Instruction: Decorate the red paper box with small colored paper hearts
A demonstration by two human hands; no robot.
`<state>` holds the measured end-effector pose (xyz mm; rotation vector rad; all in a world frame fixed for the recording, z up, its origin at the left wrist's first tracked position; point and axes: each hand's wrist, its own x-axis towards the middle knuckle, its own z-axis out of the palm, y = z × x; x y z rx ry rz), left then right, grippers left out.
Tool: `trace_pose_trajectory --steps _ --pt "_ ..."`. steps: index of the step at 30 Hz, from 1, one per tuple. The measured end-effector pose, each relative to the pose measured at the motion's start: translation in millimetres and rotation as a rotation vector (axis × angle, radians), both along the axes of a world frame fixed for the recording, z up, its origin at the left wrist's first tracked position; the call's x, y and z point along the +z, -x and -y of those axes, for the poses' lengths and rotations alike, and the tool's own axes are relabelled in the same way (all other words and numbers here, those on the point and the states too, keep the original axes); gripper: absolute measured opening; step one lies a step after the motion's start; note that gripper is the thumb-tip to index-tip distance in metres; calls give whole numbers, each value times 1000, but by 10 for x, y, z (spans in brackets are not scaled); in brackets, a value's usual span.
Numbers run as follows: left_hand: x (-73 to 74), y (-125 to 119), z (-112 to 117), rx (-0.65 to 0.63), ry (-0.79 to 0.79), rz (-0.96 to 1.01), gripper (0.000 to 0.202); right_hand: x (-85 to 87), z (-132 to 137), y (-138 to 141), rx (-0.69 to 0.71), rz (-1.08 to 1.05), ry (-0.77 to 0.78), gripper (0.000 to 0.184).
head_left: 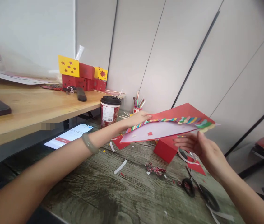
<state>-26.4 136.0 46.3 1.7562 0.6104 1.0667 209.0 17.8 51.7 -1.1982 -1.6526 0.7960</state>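
Observation:
My left hand (138,118) reaches forward and is closed on the left edge of a folded red paper card (180,112). The card is held tilted above the table. A white inner face and a row of colourful overlapping paper scallops show along its fold. My right hand (207,149) is beneath the card's right end, fingers stretched and apart, thumb tip close to or touching the scallops. A red paper box (166,148) stands below the card, partly hidden by it. Beside it lies a roll of tape (187,156), partly behind my right fingers. Black-handled scissors (198,188) rest nearer.
Paper scraps (155,169) lie on the dark wooden table (87,193). A lidded paper cup (110,112), a phone showing a timer (68,136) and a pen holder (137,109) stand or lie leftward and behind. Red and yellow boxes (80,73) sit on a raised wooden shelf (29,109).

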Motion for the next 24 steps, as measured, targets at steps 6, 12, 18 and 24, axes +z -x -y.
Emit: trace_pose_trajectory --steps 6,12,18,24 --pt "31 28 77 145 -210 -137 24 222 197 -76 -36 -161 -51 63" --pt "82 0 218 288 -315 -189 26 198 343 -6 -188 -149 -297 24" --pt "67 13 237 464 -386 -181 22 139 310 13 -84 -142 -111 32" --pt "71 33 244 539 -407 -144 22 86 261 -24 -144 -96 -88 24"
